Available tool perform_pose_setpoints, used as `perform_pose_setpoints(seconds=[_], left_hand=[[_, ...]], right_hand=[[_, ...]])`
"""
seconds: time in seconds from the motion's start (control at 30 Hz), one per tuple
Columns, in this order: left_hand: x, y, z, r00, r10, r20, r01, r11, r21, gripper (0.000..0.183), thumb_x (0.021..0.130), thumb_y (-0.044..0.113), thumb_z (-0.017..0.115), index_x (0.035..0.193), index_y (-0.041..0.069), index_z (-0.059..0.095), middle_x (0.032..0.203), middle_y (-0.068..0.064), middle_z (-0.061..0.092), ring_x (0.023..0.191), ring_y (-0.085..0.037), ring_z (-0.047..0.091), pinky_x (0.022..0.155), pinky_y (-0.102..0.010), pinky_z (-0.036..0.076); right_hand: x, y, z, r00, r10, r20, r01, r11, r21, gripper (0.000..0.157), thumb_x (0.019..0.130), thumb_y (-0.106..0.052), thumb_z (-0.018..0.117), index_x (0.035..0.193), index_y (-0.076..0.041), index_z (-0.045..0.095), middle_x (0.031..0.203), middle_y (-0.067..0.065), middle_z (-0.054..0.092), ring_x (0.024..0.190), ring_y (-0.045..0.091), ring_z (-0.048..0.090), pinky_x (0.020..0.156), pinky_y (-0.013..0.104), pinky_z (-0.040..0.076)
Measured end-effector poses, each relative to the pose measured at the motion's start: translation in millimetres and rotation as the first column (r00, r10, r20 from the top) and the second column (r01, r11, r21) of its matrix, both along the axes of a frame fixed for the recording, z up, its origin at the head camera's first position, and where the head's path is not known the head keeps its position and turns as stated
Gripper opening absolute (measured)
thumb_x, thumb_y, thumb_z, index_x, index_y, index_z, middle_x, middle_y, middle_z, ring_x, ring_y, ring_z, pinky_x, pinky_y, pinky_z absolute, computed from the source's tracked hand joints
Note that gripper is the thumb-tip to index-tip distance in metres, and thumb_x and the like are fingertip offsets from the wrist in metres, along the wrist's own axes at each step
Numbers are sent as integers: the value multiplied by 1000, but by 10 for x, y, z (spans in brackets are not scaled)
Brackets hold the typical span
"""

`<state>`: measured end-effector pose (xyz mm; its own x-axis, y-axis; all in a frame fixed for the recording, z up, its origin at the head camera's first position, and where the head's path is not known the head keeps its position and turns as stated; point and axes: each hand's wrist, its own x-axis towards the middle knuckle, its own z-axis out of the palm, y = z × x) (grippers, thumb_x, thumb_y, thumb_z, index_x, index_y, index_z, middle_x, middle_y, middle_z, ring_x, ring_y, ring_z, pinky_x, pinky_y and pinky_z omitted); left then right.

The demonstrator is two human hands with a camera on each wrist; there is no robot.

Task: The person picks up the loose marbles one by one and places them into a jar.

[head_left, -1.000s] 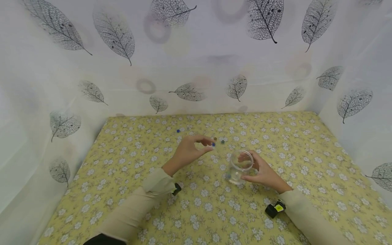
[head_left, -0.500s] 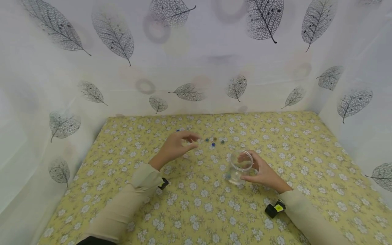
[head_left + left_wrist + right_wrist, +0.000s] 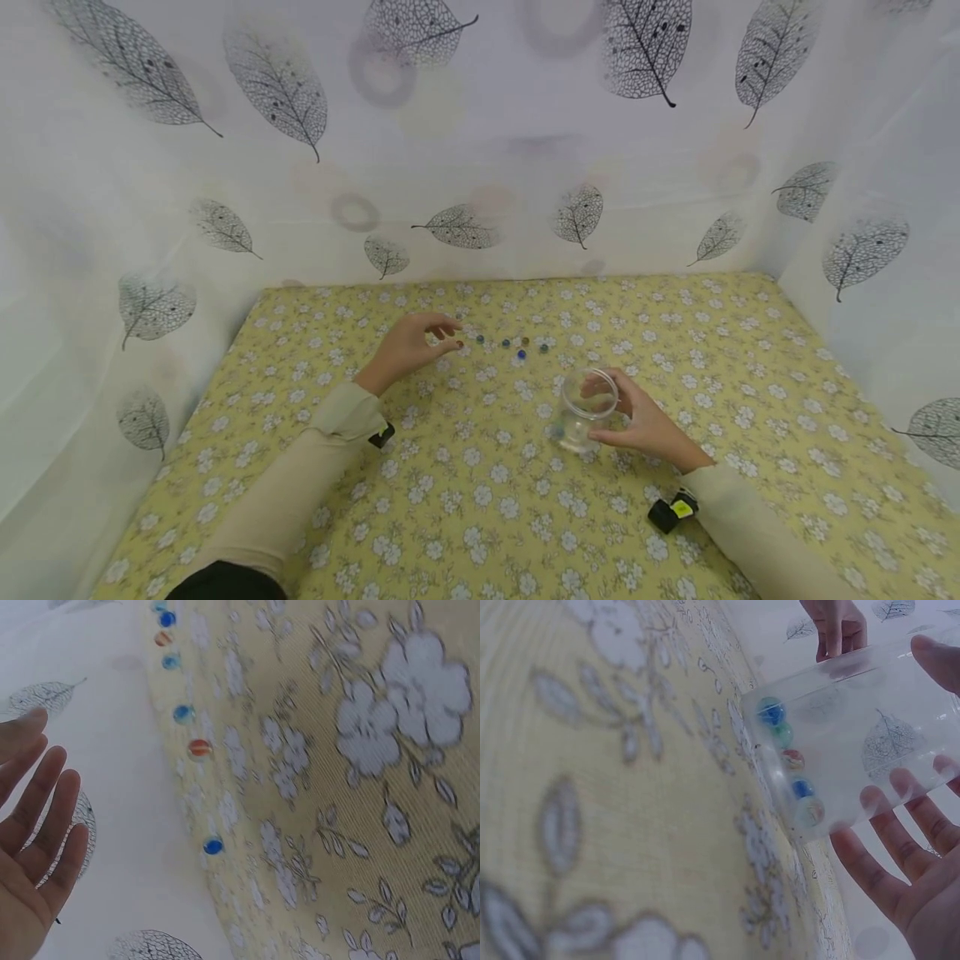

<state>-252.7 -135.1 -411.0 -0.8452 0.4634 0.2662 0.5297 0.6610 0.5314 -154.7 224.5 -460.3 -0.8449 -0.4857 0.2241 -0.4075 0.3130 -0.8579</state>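
Observation:
My left hand is over the left end of a loose row of marbles, its fingers relaxed and holding nothing. A red-orange marble shows right at its thumb tip in the head view. Another marble, a blue one, appears only in the left wrist view. To the right along the row are a blue marble, an amber marble and several teal ones. My right hand grips a clear plastic jar upright, thumb and fingers on opposite sides. Several marbles show through the jar wall at its base.
A yellow flowered cloth covers the table. White curtains printed with leaves enclose the back and sides. Each wrist wears a small black camera, the right one close over the cloth.
My left hand has moved left, away from the blue marble, uncovering teal marbles in the row. It now overlaps where the far-left blue marble showed. The right hand and jar stay put.

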Motion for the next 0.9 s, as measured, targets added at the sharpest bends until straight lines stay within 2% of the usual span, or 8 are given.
perform_pose_setpoints(seconds=[0.13,0.33,0.5,0.67,0.9], left_hand=[[-61,-25,-39,1000,15,14,-14,999,-53,26,85,20,70,110,12,69,105,-3,70,87,-17,64,75,-36,53],[-151,-3,-96,999,2,41,3,992,-127,26,85,17,69,110,12,69,106,-5,69,89,-20,64,78,-36,53],[-250,34,-170,999,10,48,1,976,-219,24,85,18,68,109,12,69,104,-4,70,88,-17,64,74,-34,54],[-336,70,-243,998,14,66,4,964,-268,23,86,19,67,108,14,70,102,-3,70,86,-17,65,73,-32,55],[-392,114,-295,999,22,49,-4,941,-337,20,86,24,68,104,16,71,98,-2,71,82,-15,66,65,-27,55]], right_hand=[[-1,4,-4,1000,-4,-8,4,1000,10,68,78,-4,74,135,-1,37,124,15,50,112,7,53,90,30,51],[-6,8,-4,1000,-2,-22,2,1000,11,69,78,-4,74,135,1,37,125,16,50,113,8,53,90,31,52],[-10,11,-9,1000,2,-23,-1,1000,9,69,78,-4,75,135,1,36,125,16,50,113,8,53,90,31,52],[-12,12,-16,1000,1,-25,-1,1000,9,69,78,-4,75,135,1,37,125,16,50,113,5,53,90,31,52],[-9,7,-18,1000,1,-22,-1,1000,0,69,77,-3,75,135,1,37,125,16,51,113,3,52,90,30,52]])
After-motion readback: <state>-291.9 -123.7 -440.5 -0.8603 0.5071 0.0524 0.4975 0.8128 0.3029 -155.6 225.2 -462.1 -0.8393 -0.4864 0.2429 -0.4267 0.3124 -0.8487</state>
